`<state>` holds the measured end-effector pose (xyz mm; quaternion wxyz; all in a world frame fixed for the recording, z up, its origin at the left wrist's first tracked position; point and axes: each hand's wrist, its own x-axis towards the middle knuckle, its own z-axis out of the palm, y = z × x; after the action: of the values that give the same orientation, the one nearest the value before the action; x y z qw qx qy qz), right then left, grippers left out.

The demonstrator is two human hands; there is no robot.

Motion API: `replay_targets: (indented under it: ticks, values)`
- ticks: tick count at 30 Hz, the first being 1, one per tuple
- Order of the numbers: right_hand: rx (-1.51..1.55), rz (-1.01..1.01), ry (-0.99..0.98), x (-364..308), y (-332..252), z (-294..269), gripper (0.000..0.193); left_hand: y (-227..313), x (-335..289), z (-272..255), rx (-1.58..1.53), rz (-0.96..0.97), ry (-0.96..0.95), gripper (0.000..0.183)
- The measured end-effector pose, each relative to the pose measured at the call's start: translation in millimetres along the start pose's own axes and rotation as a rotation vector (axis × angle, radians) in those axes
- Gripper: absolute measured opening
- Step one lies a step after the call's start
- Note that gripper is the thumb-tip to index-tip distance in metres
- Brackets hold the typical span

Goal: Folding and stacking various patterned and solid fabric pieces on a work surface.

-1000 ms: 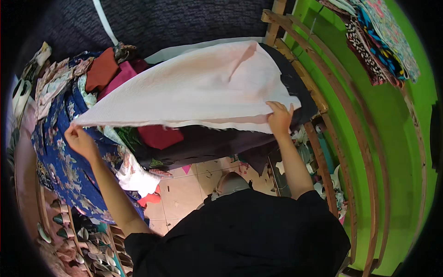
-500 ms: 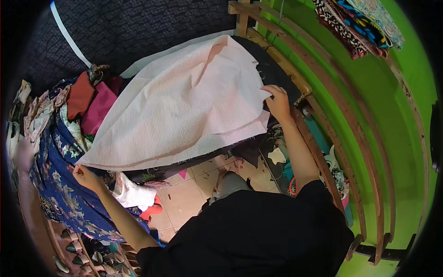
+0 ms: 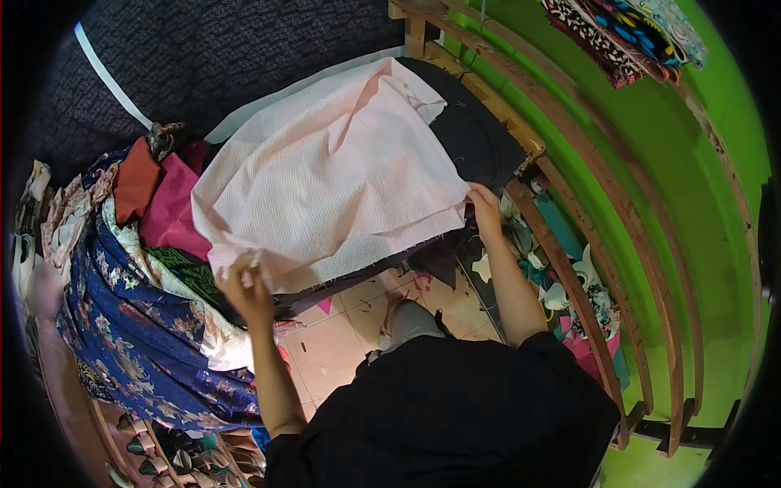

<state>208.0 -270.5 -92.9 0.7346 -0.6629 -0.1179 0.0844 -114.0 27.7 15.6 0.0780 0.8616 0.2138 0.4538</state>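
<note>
Spreading across the dark-topped counter [image 3: 480, 142], the pale pink cloth [image 3: 325, 175] covers most of the surface, so only a dark band along the far right and a narrow strip at the near edge show. Its far right corner is folded over, and a long crease beside it keeps part of the weave out of sight. The left hand [image 3: 246, 289] grasps the near left corner with bent fingers; the material bunches there, and exactly where the fingertips press is hard to make out. The right hand [image 3: 486, 209] pinches the cloth's right edge near the other front corner, its thumb hidden from the camera. Left of the cloth, a rust-coloured piece [image 3: 134, 180] and a magenta piece [image 3: 175, 207] lie partly beneath other fabric, beside a draped navy floral cloth [image 3: 134, 325]. The black shirt [image 3: 455, 407] blocks much of the tiled floor [image 3: 325, 362], and a greyish shape [image 3: 413, 321] just beyond it cannot be identified. Shoes [image 3: 211, 462] at the lower left are cut off by the frame, patterned fabrics [image 3: 630, 37] by the top edge, and items behind the wooden slats [image 3: 628, 220] show only in parts.
</note>
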Motion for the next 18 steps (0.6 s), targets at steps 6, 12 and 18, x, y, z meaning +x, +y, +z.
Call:
replay_targets:
  ticks: [6,12,18]
  values:
    - [0.242,0.099,0.087,-5.0,6.8,10.0,0.034,59.9,-0.7,77.3,-0.022,0.237,-0.374,0.015]
    - [0.514,0.343,0.178,7.2,-10.8,11.8,0.049,66.6,-12.9,119.4,-0.057,0.337,-0.543,0.012]
    - [0.648,0.366,0.112,15.3,-15.9,1.5,0.038,58.7,-9.2,129.4,-0.140,0.237,-0.517,0.009]
